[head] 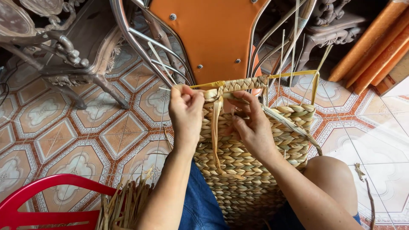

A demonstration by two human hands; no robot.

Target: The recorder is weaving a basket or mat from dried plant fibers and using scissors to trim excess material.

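**Weaving the Rim of a Straw Basket**

While the woven basket (251, 166) rested between my knees, its rim tilted away from me, I saw its walls as rows of thick plaited straw, pale tan with greenish strands. My left hand (186, 111) was closed in a pinch on a flat straw strip (216, 127) at the near corner of the rim. My right hand (252, 125) curled its fingers over the rim just beside it, pressing the braid. A yellow frame (298, 73) edged the top, and thin loose stalks (294, 38) stood up from the far wall. An orange chair (213, 34) with metal legs stood close behind the basket. To my left lay patterned floor tiles (76, 127), a red plastic chair (47, 200) and a bundle of dry straw (128, 204). Pale tiles (383, 140) lay open on my right.
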